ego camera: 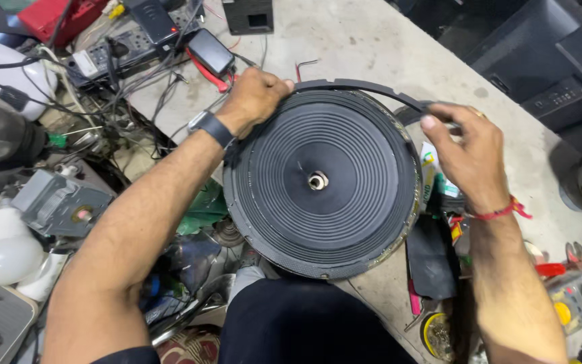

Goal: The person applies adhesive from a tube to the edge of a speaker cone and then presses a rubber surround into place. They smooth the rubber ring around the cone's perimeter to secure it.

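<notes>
One speaker cone [321,182], two hands, three white bulbs [5,259]

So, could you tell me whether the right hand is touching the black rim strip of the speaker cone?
Touching. The head view shows the right hand pinching the lifted black rim strip between thumb and fingers, above the speaker cone.

A grey table [365,40] fills the back. A red box [58,15] sits in the far left corner, next to a black power strip [112,57] with tangled wires [136,91]. A small black box [248,15] stands at the top. White bulbs [1,253] lie on the left, by a grey motor [58,202]. A yellow meter [574,300] rests at the right, near red-handled pliers [560,266].
</notes>
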